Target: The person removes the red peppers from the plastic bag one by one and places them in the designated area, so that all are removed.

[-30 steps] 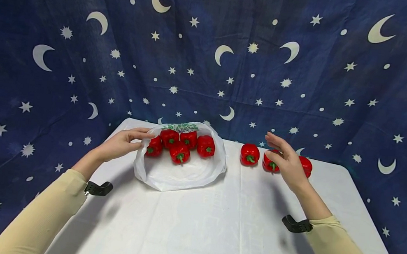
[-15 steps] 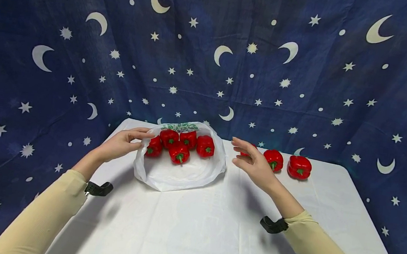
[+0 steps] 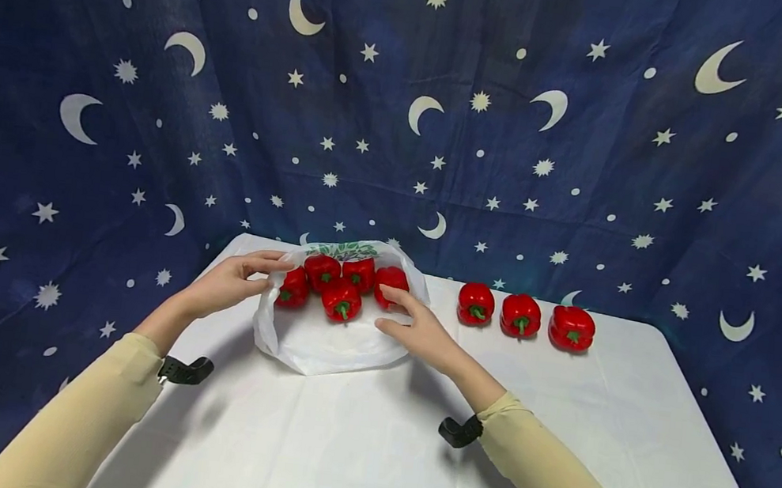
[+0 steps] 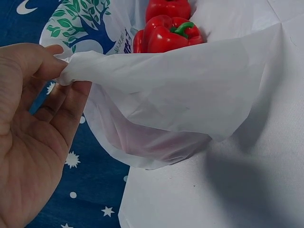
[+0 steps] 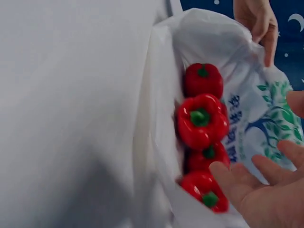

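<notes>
A white plastic bag point(image 3: 332, 359) lies on the table with its mouth held wide, several red bell peppers point(image 3: 340, 300) inside. My left hand point(image 3: 223, 286) pinches the bag's left rim between thumb and fingers, plain in the left wrist view, where a green tree print point(image 4: 76, 23) shows on the plastic. Over the right side of the mouth reaches my right hand point(image 3: 424, 335), its fingers loosely spread with nothing held. In the head view its fingertips overlap the rightmost bell pepper point(image 3: 390, 282) in the bag. The right wrist view shows this hand point(image 5: 270, 185) above the row of peppers.
Three more red bell peppers stand in a row right of the bag: one nearest it point(image 3: 475, 304), one in the middle point(image 3: 520, 316), one at the far end point(image 3: 571, 329). A white cloth point(image 3: 369, 448) covers the table. Behind hangs a dark blue curtain point(image 3: 376, 115) with moons and stars.
My right hand has swept left from over the row of loose peppers to the bag's mouth, uncovering that row. My left hand keeps its hold on the rim.
</notes>
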The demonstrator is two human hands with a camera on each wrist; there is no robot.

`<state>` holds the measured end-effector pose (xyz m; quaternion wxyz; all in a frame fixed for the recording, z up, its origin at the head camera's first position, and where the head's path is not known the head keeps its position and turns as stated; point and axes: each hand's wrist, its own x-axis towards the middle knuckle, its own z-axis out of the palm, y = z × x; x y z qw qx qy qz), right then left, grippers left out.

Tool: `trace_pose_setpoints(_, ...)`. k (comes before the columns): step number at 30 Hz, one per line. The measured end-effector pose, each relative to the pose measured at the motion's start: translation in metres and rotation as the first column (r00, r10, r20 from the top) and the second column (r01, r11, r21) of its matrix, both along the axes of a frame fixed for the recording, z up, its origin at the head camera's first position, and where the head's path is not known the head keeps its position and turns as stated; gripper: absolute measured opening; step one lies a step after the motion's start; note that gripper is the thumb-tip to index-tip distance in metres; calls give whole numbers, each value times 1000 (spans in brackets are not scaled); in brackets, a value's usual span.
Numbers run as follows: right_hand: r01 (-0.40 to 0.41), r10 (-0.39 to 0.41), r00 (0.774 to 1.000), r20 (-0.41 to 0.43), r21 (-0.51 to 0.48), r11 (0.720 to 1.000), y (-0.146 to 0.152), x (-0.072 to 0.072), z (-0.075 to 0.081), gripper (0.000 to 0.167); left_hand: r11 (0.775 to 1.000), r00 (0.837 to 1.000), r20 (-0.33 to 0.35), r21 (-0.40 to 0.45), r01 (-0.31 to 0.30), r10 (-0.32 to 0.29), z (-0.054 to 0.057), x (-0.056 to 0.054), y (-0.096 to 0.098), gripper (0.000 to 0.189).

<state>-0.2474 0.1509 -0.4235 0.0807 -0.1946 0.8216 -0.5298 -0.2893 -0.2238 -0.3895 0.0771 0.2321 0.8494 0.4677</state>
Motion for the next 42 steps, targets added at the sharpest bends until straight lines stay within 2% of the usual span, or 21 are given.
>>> trace_pose_setpoints(7,16,-17,1000,22,24,1000,-36,-20,-18,70,1000,1000,2,6,8,-8,-3,1,0,39)
trace_pose_setpoints(14,94,-94,993,68,9,996,-59,-40,-28,71,1000,1000,-21,21,14,-14,-2,0,0,39)
trace_pose_setpoints(20,168,-172,983,66,59,984,-74,-51,-34,69,999,1000,-19,28,20,-20,-3,0,0,39)
trace_pose_setpoints(24,207,-211,974,81,52,977,-81,-58,-37,66,1000,1000,-24,23,18,-18,-3,0,-1,40)
trace_pose_setpoints(30,239,-240,966,100,24,971,-86,-62,-37,64,1000,999,-32,16,17,-17,-1,0,0,40)
trace_pose_setpoints(34,235,-235,968,93,2,972,-87,-63,-36,60,1000,999,-28,25,19,-18,-1,-1,0,40)
trace_pose_setpoints(42,207,-196,964,182,-42,977,-86,-61,-41,53,1000,999,-27,23,21,-20,0,3,0,40)
